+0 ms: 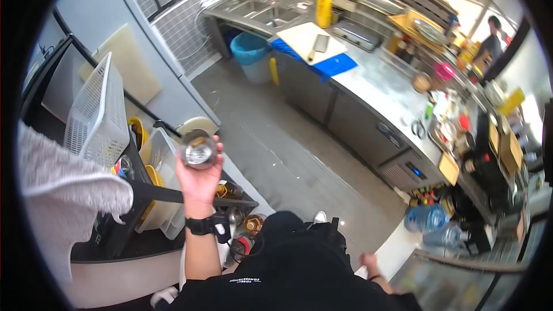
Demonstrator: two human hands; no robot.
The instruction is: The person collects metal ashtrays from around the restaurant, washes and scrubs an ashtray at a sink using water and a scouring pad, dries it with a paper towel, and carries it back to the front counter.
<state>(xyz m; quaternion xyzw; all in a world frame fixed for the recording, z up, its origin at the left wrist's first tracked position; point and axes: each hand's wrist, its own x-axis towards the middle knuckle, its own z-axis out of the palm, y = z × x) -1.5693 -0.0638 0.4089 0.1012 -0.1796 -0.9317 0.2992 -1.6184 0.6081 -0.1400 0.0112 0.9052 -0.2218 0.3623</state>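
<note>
- In our left hand (197, 183) we hold a small metal cup (199, 151), the fingers (219, 152) clamped around its side
- Our right hand (370, 262) is low on the other side of our black shirt (253, 294); it shows small and rather blurred, so we cannot tell whether those fingers are apart or together
- Left of the left fingers we have a white basket (95, 121), with a grey towel (63, 190) nearer to us
- Just behind the left fingers, our wrist wears a black wristband (199, 227)
- Ahead and to the right of the right fingers we see clear water jugs (425, 217)
- Well ahead of the left fingers, the desk (374, 89) carries a pale cutting board (300, 36) with a cleaver (321, 42) on it, a blue cloth (336, 67) beside it and black scissors (418, 129) farther right
- Beyond the left fingers, near that desk, stands a blue-lined bin (253, 69)
</note>
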